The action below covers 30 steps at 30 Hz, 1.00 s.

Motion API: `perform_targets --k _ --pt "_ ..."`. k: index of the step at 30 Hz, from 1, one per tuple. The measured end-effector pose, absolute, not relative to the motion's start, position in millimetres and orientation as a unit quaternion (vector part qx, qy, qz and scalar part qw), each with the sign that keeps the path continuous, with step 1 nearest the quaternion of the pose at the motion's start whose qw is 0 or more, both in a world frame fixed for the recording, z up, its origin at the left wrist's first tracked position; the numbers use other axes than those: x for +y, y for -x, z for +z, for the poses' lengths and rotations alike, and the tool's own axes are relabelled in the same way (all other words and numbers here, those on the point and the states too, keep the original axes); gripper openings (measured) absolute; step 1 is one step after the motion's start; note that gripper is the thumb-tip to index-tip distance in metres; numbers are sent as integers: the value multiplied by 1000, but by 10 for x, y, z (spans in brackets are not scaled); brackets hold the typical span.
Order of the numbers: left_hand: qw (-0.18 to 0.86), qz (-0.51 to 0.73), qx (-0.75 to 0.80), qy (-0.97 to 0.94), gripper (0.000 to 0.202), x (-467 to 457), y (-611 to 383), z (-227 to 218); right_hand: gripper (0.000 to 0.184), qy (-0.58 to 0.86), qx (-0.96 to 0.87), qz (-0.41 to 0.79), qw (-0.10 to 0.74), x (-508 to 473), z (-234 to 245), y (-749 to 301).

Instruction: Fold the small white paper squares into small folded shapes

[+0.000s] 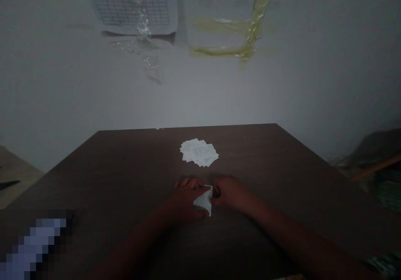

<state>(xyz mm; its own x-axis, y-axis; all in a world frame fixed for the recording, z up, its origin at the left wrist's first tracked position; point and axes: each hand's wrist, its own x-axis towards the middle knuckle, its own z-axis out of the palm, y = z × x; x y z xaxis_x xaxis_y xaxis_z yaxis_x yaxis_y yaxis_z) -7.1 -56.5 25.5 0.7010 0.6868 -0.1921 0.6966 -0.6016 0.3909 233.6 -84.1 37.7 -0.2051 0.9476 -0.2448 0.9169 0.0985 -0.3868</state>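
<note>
A small piece of printed paper (204,201) sits at the table's near middle, between my two hands. My left hand (184,199) covers its left part, with the index finger along the top and the thumb at the lower edge, holding it. My right hand (230,193) is closed, its fingers curled and the thumb and fingertips pinched at the paper's right edge. Just beyond them lies a loose, fanned pile of small printed paper pieces (199,152). The dim light hides the finer details of the fingers.
The dark brown table (131,159) stands against a pale wall (219,96). A gridded sheet (134,4) and yellowed tape (250,42) are stuck to the wall. A blurred-out, pixelated object (37,242) is at the lower left. Dark items (382,154) stand beyond the right edge.
</note>
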Motion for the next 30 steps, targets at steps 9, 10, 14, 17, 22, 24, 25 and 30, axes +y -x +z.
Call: perform_targets --k 9,10,14,17,22,24,25,30 --pt "225 -29 390 -893 84 -549 65 284 16 651 -727 220 21 -816 477 -2330" --pt "228 -29 391 -891 85 -547 61 292 19 660 -722 208 17 -778 499 -2339" --pt "228 -37 395 -889 89 -552 37 327 22 655 -726 210 3 -765 577 -2331" --pt "215 -42 400 -890 86 -572 22 338 19 592 -764 254 -26 -908 582 -2274" --pt "212 -38 400 -891 89 -580 32 313 19 556 -793 249 -10 -1088 529 -2198" --pt "216 -37 395 -892 88 -564 44 280 19 557 -791 252 -6 -1082 520 -2196" --pt "217 -36 394 -893 87 -555 49 259 19 561 -787 256 -4 -1070 518 -2200" --pt "207 -17 390 -897 84 -534 60 173 20 568 -774 277 23 -1004 469 -2250"
